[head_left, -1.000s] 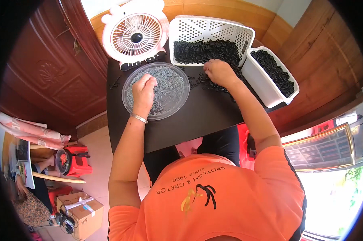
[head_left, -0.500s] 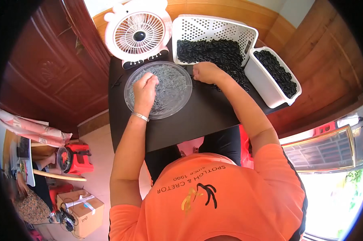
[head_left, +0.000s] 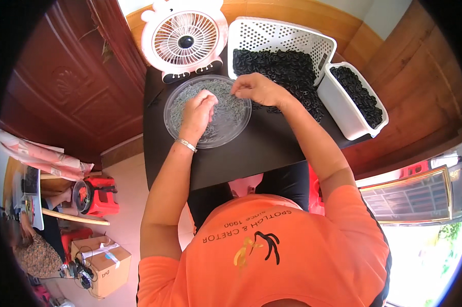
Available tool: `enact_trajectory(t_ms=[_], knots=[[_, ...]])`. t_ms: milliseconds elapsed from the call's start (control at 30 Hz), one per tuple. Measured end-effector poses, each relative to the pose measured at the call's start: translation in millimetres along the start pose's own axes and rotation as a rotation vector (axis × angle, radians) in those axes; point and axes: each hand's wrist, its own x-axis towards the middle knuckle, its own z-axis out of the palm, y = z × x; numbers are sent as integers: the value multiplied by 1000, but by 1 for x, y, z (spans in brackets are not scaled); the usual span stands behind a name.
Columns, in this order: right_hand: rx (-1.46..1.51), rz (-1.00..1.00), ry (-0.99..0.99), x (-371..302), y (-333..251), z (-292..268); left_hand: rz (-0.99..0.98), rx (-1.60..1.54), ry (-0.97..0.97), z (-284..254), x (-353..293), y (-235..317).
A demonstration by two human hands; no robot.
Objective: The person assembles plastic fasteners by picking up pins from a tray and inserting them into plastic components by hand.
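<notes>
Over a round clear tray (head_left: 225, 124) of small greyish, thin pieces (head_left: 182, 100), my left hand (head_left: 200, 112) is closed, thumb against curled fingers. Whatever it holds is hidden. My right hand (head_left: 259, 90) is pinched closed, its fingertips above the tray's right side, close to the left hand; anything between them is too small to name. Small black ring-like pieces (head_left: 279, 66) fill a tipped white perforated basket (head_left: 313, 47) and spill onto the table beneath my right wrist. More black pieces (head_left: 351, 84) lie in a white bin (head_left: 343, 115) to the right.
A pink animal-shaped fan (head_left: 185, 42) stands behind the tray on the dark table (head_left: 236, 163). Wooden panelling borders the table on the right. On the floor at left are a cardboard box (head_left: 105, 271) and a red stool (head_left: 103, 197), with another person (head_left: 39, 256) beside them.
My right hand has moved left from the spilled black pieces to the tray's edge. My left hand stays closed over the tray, slightly farther right. The whole view has shifted a little.
</notes>
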Motion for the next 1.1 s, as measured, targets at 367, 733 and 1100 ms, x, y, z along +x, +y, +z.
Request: enact_trajectory(t_ms=[367,733,1100], knots=[[177,-159,-96,27,-29,24,-104,-166,-96,-4,7,-11],[395,-180,200,30,-33,58,-225,-462,-53,-14,6,-4],[-173,-265,107,15,-35,53,-154,-448,51,-33,12,-12]])
